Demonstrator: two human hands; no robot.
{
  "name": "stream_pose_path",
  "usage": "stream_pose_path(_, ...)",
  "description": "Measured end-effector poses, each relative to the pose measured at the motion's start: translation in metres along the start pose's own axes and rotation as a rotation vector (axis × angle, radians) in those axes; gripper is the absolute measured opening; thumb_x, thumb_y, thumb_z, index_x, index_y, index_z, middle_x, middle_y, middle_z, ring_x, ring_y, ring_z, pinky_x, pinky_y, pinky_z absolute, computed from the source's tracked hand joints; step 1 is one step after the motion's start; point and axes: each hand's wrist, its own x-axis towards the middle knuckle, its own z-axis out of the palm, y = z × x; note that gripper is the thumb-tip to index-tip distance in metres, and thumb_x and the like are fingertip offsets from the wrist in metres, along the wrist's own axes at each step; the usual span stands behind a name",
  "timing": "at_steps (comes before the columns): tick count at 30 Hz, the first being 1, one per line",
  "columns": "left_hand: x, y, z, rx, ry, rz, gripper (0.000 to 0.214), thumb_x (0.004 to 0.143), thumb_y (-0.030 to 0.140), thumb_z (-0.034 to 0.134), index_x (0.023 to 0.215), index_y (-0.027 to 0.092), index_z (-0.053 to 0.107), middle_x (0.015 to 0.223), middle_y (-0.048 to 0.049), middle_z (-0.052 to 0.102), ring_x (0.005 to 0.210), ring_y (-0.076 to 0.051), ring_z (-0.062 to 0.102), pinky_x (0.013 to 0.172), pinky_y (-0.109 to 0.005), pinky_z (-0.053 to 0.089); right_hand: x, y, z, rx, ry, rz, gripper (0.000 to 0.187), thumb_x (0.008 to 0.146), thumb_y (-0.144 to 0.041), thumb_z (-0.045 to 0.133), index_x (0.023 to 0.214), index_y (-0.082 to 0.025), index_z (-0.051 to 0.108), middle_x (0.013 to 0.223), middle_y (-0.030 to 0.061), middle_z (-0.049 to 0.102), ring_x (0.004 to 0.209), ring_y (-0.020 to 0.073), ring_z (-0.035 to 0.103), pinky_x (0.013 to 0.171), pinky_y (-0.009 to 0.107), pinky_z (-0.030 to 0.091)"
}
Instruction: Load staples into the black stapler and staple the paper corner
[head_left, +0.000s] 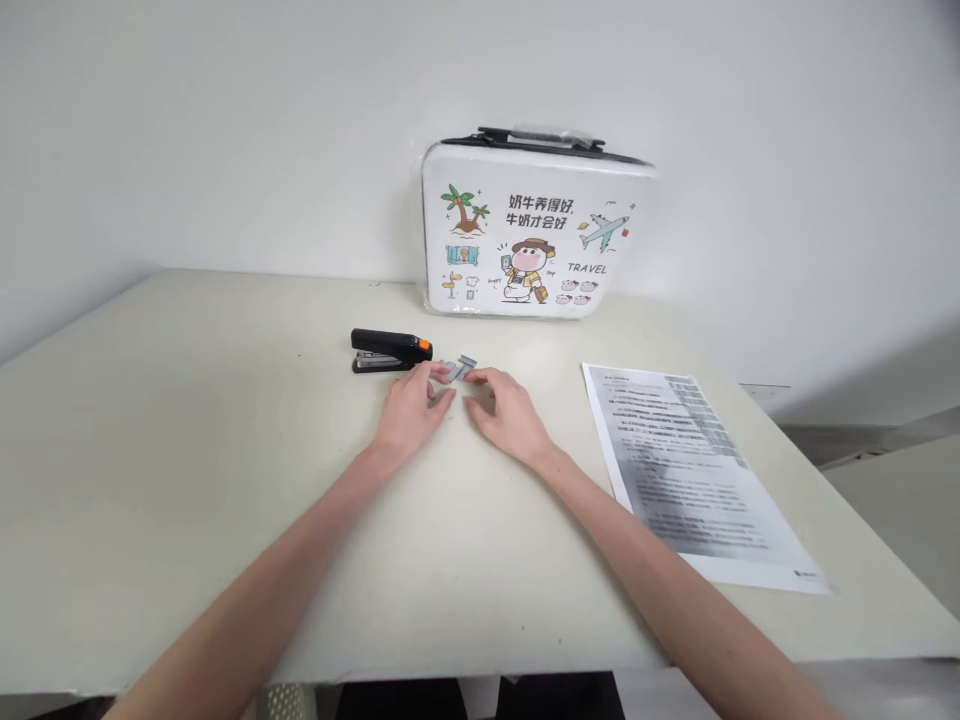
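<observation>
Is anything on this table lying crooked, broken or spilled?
Nothing looks broken or spilled. Only the printed sheet lies askew, turned at an angle to the front edge of the table. A few staple strips lie loose by the fingertips of the left hand and right hand, beside the black stapler.

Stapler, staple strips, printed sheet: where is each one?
stapler [390, 351]: head view, middle of its black body.
staple strips [460, 367]: head view, middle of the grey metal.
printed sheet [690, 470]: head view, centre of the text.
</observation>
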Motion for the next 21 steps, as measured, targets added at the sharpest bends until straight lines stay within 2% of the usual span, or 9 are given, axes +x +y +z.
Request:
stream_pose_path(4,-0.0004,0.0006,0.0008,0.014,0.006,0.007,0.023,0.092,0.022,0.067,0.115,0.022,0.064,0.118,-0.0041,0.075,0.081,-0.019,0.064,0.086,-0.039,0.054,-0.0003,-0.0009,-0.0011,-0.003,-0.013,-0.01,0.03,0.09,-0.02,0.06,0.12,-0.023,0.063,0.126,0.0098,0.073,0.119,0.0282,0.065,0.101,0.048,0.054)
stream_pose_path(11,-0.0015,0.0032,-0.0002,0.101,-0.005,0.047,0.019,0.092,0.023,0.066,0.11,0.022,0.068,0.104,-0.0037,0.071,0.081,-0.02,0.064,0.084,-0.038,0.053,-0.001,0.0008,-0.0003,0.001,0.01,-0.006,0.029,0.091,-0.021,0.058,0.119,-0.023,0.064,0.124,0.0093,0.074,0.118,0.0276,0.066,0.099,0.047,0.055)
stream_pose_path(14,-0.0027,0.0045,-0.0002,0.047,-0.018,0.065,0.015,0.093,0.023,0.064,0.107,0.022,0.068,0.106,-0.0031,0.07,0.078,-0.018,0.064,0.08,-0.035,0.053,-0.0015,-0.0008,-0.0013,0.025,0.035,-0.011,0.026,0.092,-0.021,0.056,0.116,-0.023,0.065,0.119,0.0083,0.075,0.109,0.0254,0.07,0.096,0.044,0.056)
stream_pose_path(21,-0.0066,0.0081,0.0018,-0.036,-0.124,0.149,0.016,0.097,0.027,0.058,0.107,0.024,0.07,0.088,-0.0003,0.07,0.072,-0.018,0.064,0.073,-0.032,0.052,-0.0005,-0.0042,-0.0036,0.075,0.09,0.029,0.02,0.091,-0.021,0.055,0.106,-0.022,0.068,0.107,0.0064,0.077,0.084,0.0202,0.072,0.083,0.038,0.059)
